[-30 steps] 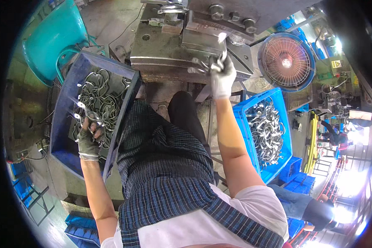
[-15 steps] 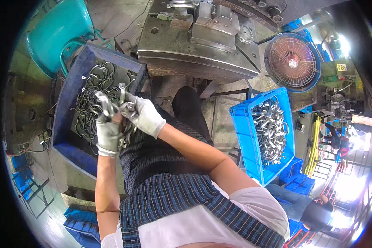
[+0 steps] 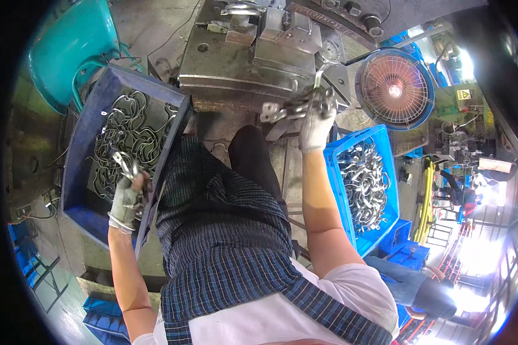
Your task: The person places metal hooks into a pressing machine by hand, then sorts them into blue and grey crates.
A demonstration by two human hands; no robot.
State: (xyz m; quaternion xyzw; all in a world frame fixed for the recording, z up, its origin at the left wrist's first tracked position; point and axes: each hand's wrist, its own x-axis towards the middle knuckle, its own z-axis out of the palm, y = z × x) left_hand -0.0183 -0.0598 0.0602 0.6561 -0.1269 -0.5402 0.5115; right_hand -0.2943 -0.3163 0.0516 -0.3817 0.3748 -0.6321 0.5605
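A checked blue apron [image 3: 230, 253] of woven cloth is seen nearest, spread over the lap, with a white shirt below it. Two gloved hands are raised from it. The left hand [image 3: 125, 198], in a worn grey knitted glove, is closed around one bent metal clip [image 3: 124, 165], which is held at the near rim of the dark blue crate [image 3: 80, 144]. This crate is tilted and is filled with a tangle of thin, curved wire-like metal pieces, too many to be counted. The right hand [image 3: 317, 118], in a whitish glove, is closed on a shiny metal part [image 3: 288, 109] of linked, chunky shape, held just in front of the press machine [image 3: 253, 57]. A second crate, the bright blue crate [image 3: 385, 172], of ribbed plastic, stands on the person's right and is heaped with bright finished metal pieces. Farther off, the machine is made up of grey, oily steel blocks with bolts. One round fan [image 3: 394, 89] with a wire grille is placed to its right, and one teal plastic chair [image 3: 69, 43] to its left.
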